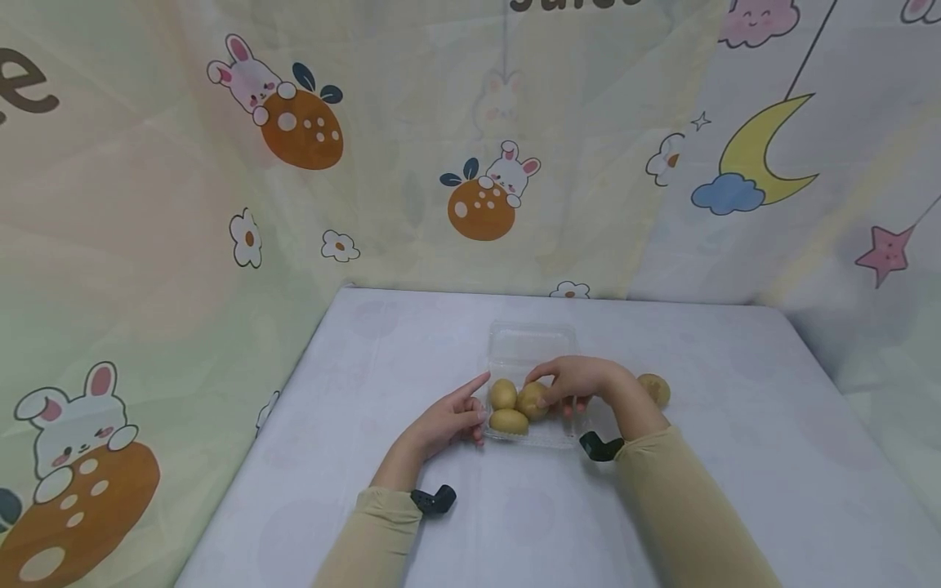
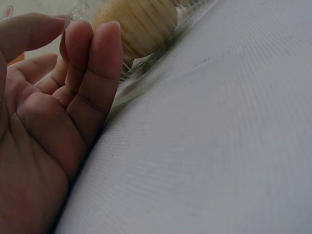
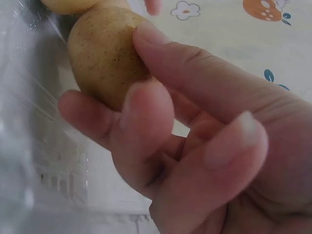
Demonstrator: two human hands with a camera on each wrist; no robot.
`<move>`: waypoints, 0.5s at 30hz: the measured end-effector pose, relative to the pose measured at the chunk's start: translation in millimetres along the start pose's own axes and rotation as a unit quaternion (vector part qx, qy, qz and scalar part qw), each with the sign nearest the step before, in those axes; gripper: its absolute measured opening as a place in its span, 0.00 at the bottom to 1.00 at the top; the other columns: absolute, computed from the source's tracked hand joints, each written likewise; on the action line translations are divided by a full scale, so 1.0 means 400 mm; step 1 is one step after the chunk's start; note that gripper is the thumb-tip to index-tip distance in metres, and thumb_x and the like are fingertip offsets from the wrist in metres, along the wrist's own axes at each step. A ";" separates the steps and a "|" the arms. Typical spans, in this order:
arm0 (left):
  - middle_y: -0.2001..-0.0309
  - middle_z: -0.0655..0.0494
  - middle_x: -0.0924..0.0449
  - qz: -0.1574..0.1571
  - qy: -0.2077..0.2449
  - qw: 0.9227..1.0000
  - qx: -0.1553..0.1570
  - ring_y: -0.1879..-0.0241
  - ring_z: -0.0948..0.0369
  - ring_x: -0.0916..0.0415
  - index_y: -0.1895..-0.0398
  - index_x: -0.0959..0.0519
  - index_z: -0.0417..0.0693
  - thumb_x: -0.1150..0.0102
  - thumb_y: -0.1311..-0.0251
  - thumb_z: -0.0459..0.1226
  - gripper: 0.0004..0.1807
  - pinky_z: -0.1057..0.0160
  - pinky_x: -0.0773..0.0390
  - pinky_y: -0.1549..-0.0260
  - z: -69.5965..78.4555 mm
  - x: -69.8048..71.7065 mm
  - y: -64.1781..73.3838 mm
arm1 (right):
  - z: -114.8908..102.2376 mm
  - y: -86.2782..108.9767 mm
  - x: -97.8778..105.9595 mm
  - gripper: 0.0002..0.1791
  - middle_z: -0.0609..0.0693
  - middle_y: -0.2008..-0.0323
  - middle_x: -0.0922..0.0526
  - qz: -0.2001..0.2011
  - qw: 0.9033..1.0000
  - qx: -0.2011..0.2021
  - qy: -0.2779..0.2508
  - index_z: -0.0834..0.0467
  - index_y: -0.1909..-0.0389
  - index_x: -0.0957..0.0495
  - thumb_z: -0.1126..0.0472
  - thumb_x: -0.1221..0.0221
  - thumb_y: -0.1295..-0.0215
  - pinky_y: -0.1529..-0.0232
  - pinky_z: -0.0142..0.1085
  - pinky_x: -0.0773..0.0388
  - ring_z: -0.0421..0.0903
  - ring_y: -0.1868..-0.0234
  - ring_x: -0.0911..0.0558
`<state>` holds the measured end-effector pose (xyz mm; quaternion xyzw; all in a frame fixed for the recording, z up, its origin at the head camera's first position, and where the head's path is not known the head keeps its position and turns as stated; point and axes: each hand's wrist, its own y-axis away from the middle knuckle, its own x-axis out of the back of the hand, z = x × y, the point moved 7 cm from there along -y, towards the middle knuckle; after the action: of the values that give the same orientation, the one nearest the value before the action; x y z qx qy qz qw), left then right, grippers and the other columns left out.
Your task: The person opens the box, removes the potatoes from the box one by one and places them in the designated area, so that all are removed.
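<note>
A clear plastic clamshell box (image 1: pixel 533 336) lies with its lid folded back on the table. Inside its left part sit two potatoes, one at the back (image 1: pixel 503 394) and one in front (image 1: pixel 509 422). My right hand (image 1: pixel 584 378) grips a third potato (image 3: pixel 105 56) between thumb and fingers, inside the box and beside the other two. At the box's left wall is my left hand (image 1: pixel 447 420), its thumb and fingertips pinching the plastic rim (image 2: pixel 78 12), index finger stretched out along the side.
Another potato (image 1: pixel 654 390) lies on the white-covered table (image 1: pixel 353 367) to the right of the box, partly behind my right forearm. A printed cloth (image 1: pixel 412 106) with rabbits and fruit hangs along the table's back and left sides. Dark wrist cameras (image 1: pixel 434 499) sit on both wrists.
</note>
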<state>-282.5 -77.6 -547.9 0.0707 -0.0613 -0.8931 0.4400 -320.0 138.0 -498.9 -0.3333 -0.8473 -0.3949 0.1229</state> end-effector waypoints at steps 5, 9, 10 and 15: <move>0.67 0.55 0.27 0.002 -0.001 1.000 0.000 0.71 0.61 0.24 0.22 0.47 0.66 0.41 0.34 0.37 0.41 0.56 0.15 0.62 -0.004 0.001 -0.003 | -0.001 0.015 0.011 0.22 0.51 0.72 0.20 0.013 1.000 0.004 -0.019 0.35 0.45 0.23 0.50 0.32 0.40 0.81 0.31 0.25 0.42 0.82 0.27; 0.67 0.55 0.27 0.002 -0.003 1.000 -0.002 0.71 0.61 0.24 0.22 0.47 0.65 0.41 0.34 0.37 0.41 0.56 0.15 0.62 -0.005 0.001 -0.004 | -0.009 0.031 0.024 0.22 0.52 0.64 0.19 0.018 0.999 0.029 -0.016 0.35 0.44 0.23 0.49 0.32 0.40 0.82 0.32 0.28 0.43 0.82 0.29; 0.67 0.55 0.27 0.002 -0.003 1.000 -0.003 0.71 0.61 0.24 0.22 0.47 0.65 0.41 0.34 0.36 0.41 0.56 0.15 0.62 -0.004 0.001 -0.004 | -0.011 0.035 0.028 0.22 0.52 0.63 0.18 0.021 0.999 0.036 -0.013 0.35 0.44 0.24 0.49 0.32 0.40 0.82 0.32 0.29 0.43 0.82 0.29; 0.67 0.55 0.27 0.001 -0.006 1.000 -0.005 0.71 0.61 0.24 0.22 0.48 0.64 0.41 0.34 0.37 0.41 0.56 0.15 0.62 -0.004 0.002 -0.004 | -0.010 0.051 0.045 0.25 0.52 0.64 0.15 0.039 0.997 0.060 0.002 0.34 0.42 0.26 0.45 0.32 0.41 0.81 0.34 0.29 0.43 0.82 0.29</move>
<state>-283.8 -77.5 -550.0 0.0631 -0.0591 -0.8936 0.4404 -320.1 153.0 -475.8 -0.3576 -0.8555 -0.3388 0.1596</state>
